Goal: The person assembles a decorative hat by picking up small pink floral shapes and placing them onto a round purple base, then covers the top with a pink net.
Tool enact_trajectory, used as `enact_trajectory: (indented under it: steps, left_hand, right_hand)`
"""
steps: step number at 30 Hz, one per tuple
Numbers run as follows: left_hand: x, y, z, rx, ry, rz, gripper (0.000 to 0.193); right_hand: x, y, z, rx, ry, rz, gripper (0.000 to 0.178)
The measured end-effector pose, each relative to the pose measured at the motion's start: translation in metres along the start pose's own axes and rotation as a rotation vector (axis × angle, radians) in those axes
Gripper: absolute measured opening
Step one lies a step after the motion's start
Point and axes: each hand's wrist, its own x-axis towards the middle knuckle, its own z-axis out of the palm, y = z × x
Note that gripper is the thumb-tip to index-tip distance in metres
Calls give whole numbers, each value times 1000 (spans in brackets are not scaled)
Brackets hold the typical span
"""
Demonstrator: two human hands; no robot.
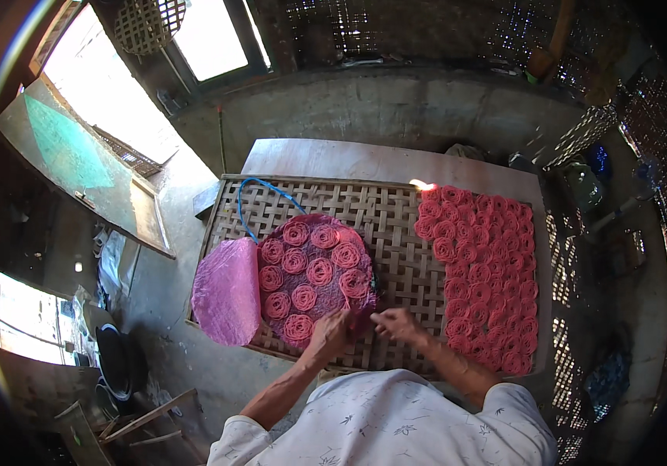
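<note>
A round tray lined with purple cloth [319,301] holds several pink coiled noodle-like rosettes [319,272]. Over its left side, a flap of the purple cloth [224,295] lies folded outward. My left hand [332,329] is closed at the tray's lower right edge, its fingers on the bunched purple cloth there. Just right of that edge, my right hand [398,324] is closed with thumb and fingertips together. Whatever it may pinch is too small to make out. A blue cord loop [242,203] rises from the tray's far side.
Beneath the tray lies a woven bamboo rack [380,210], its right part covered with pink rosettes [489,279] in tight rows. A pale board [364,159] extends beyond the rack's far edge. A low wall [364,101] stands behind, and an open door panel [77,155] at left.
</note>
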Motion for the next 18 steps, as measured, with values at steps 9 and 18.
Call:
enact_trajectory:
  steps: [9, 18]
  left_hand:
    - [-23, 34, 30, -56, -200, 121, 44]
    - [-29, 54, -13, -296, -176, -30, 72]
  right_hand:
    - [18, 5, 7, 121, -84, -33, 33]
    - [23, 15, -49, 569, 305, -204, 27]
